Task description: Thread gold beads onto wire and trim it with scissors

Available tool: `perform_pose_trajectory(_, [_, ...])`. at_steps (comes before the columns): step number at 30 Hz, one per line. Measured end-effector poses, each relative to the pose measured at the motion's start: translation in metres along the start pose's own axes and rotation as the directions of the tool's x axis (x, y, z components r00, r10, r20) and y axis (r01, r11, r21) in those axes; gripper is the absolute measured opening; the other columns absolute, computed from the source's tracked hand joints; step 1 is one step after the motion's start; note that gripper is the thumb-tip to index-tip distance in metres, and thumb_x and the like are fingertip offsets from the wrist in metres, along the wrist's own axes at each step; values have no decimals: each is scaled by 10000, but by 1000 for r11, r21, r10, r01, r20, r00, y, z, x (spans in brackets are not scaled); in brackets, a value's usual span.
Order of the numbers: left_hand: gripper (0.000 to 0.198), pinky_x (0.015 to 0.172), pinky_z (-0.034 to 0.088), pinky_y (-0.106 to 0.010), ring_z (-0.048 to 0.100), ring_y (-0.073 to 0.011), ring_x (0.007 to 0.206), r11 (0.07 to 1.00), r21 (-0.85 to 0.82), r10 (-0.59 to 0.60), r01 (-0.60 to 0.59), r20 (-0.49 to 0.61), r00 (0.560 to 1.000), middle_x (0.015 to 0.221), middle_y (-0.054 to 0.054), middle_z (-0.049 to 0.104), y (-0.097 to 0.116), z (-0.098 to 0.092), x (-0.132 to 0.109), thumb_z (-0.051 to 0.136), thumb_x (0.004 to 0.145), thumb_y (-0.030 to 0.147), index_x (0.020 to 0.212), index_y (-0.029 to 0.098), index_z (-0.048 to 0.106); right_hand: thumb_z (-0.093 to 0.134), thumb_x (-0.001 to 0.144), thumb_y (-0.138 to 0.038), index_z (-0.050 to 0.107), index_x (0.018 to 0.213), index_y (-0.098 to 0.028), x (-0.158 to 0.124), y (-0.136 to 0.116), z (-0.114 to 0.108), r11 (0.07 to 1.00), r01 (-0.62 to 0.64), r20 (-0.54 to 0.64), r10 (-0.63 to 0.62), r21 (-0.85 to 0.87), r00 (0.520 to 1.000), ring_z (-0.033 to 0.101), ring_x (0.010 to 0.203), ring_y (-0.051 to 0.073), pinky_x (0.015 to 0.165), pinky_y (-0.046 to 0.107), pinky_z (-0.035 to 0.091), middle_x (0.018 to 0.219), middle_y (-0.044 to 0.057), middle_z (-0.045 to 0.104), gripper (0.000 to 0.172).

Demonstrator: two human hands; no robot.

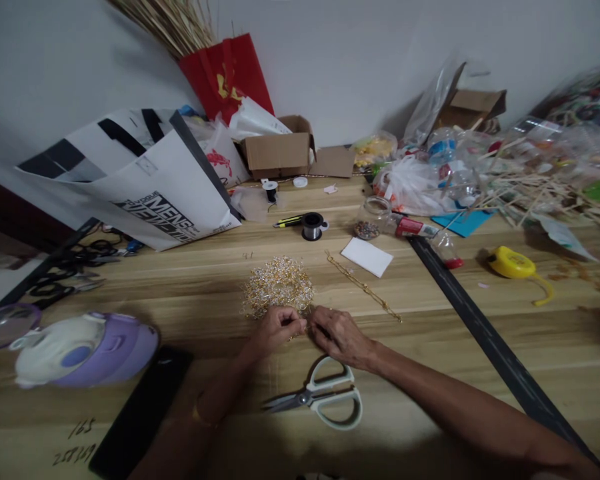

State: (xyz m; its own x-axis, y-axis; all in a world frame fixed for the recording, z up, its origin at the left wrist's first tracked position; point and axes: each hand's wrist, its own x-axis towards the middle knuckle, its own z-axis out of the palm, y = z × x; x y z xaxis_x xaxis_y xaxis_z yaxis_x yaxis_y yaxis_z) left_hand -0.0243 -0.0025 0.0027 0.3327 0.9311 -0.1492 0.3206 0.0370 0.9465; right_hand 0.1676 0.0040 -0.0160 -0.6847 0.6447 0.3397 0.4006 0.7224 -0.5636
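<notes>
A round, wreath-like bundle of gold and clear beads on wire (pixel 279 285) lies on the wooden table. At its near edge my left hand (pixel 280 328) is closed in a pinch, thumb against fingers. Right beside it, my right hand (pixel 341 335) is also closed, its fingertips close to the left ones. Whatever sits between the fingertips is too small to make out; a bit of gold shows just below them. White-handled scissors (pixel 330 393) lie slightly spread below my hands. A thin gold beaded chain (pixel 365 288) rests to the right of the bundle.
Beyond the bundle stand a wire spool (pixel 313 227), a yellow cutter (pixel 287 221), a bead jar (pixel 373 217) and a white card (pixel 367 257). A black strip (pixel 473 320) and tape measure (pixel 513 262) lie right. Left are a purple bottle (pixel 115 350), a black phone-like slab (pixel 143 407) and pliers (pixel 70 285).
</notes>
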Motion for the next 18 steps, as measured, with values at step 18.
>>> perform_pose_trajectory(18, [398,649,445,-244,574,-139,693,994,-22,95,-103,-234,968,748,-16,626,3,-9,-2,591,776,294,1139,151,515,464,855,-115,524,790,-179,2,-6,-9,960,-82,-11,88,268,996,489,646,123,608,227,367,737,6,547,108])
